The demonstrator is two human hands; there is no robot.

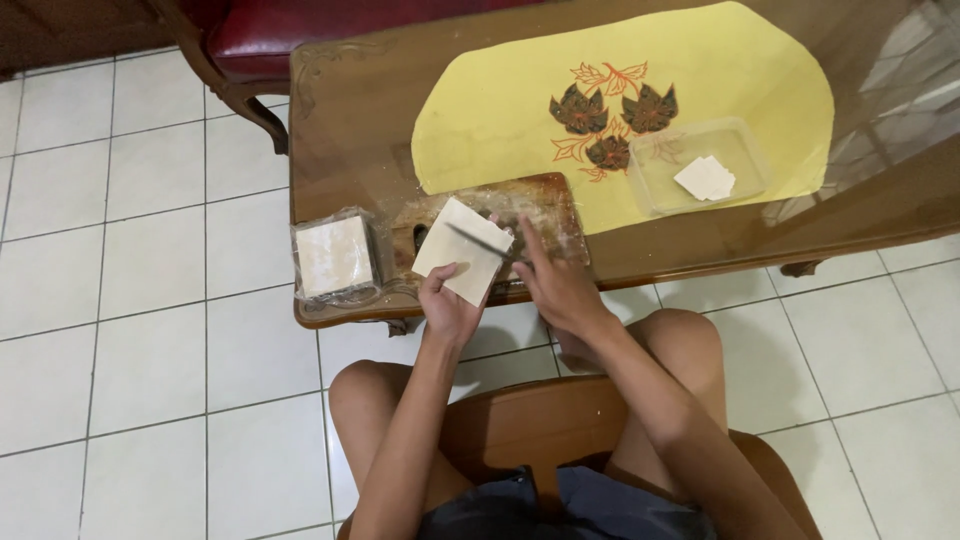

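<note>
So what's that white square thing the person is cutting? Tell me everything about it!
The pale sheet is a thin, flat, creamy-white square, like soft dough or a wrapper. It lies turned like a diamond on the wooden cutting board, its near corner hanging past the table edge. The left hand holds that near corner. The right hand lays a knife across its middle. No cut line is clear to see.

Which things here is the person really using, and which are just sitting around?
In use:
- pale dough sheet, steadied by the left hand
- knife, held in the right hand
- wooden cutting board
- wrapped stack of sheets
- clear tray holding cut pieces

Just sitting around:
- yellow mat with leaf pattern
- red cushioned chair
</note>
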